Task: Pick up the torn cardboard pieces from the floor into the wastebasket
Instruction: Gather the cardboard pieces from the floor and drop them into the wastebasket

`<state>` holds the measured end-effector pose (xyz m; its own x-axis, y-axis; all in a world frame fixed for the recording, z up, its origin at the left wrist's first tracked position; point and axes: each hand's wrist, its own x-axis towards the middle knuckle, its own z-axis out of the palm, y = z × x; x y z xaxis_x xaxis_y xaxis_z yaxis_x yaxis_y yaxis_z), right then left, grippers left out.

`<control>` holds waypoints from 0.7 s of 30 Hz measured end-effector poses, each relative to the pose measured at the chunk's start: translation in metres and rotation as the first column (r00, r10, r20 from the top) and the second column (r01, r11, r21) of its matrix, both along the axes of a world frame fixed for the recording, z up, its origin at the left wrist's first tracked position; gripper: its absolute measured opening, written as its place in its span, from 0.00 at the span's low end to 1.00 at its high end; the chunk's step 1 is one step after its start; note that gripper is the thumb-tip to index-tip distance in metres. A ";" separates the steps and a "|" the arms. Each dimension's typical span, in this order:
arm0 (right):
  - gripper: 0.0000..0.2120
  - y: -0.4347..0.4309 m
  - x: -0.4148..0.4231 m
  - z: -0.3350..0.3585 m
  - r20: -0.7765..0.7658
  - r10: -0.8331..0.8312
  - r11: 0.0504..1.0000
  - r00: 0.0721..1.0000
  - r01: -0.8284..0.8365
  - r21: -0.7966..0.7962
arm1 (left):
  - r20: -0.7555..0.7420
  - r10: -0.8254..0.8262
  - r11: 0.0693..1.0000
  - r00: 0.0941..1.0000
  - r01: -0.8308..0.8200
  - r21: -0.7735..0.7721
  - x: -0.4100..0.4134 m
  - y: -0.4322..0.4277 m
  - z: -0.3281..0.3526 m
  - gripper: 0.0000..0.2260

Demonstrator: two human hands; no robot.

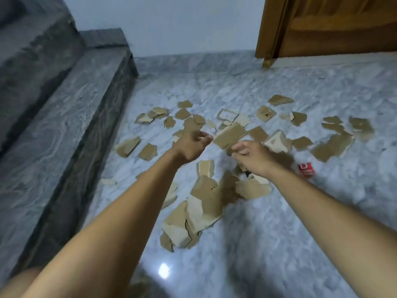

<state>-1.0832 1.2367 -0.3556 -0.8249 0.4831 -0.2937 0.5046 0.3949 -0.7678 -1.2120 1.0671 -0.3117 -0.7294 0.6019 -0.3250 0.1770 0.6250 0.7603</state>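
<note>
Brown torn cardboard pieces (206, 198) lie scattered over the grey marble floor (279, 233). One dense pile sits near, between the two forearms, and a looser spread reaches further out to left and right. Both bare arms are stretched out above the litter. The left grip (193, 145) hangs over the middle of the far spread with fingers loosely curled and apart, holding nothing. The right grip (251, 157) is just beside it, fingers bent. It is motion-blurred, so I cannot tell whether it pinches a scrap. One long cardboard strip (229, 136) shows in the gap between the two grips; whether it lies flat on the floor is unclear. A small red box (306, 169) sits on the floor to the right of the right wrist, near the scraps. Dark stone steps (64, 104) run along the left edge. A wooden door (333, 24) stands at far right against the pale wall (171, 22).
</note>
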 end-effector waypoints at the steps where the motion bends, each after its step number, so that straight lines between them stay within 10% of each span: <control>1: 0.08 -0.014 -0.006 -0.009 0.033 0.044 0.999 0.998 -0.044 -0.001 | 0.010 0.013 1.000 1.000 -0.013 -0.010 -0.005 -0.015 -0.008 0.17; 15: 0.16 -0.181 -0.045 -0.097 0.190 0.502 0.865 0.844 -0.485 -0.129 | 0.098 0.342 0.923 0.935 -0.315 -0.223 -0.006 -0.228 -0.110 0.20; 21: 0.40 -0.216 -0.056 -0.114 0.467 0.776 0.394 0.423 -0.904 0.164 | -0.050 0.103 0.810 0.993 -0.113 -0.575 0.017 -0.294 -0.144 0.29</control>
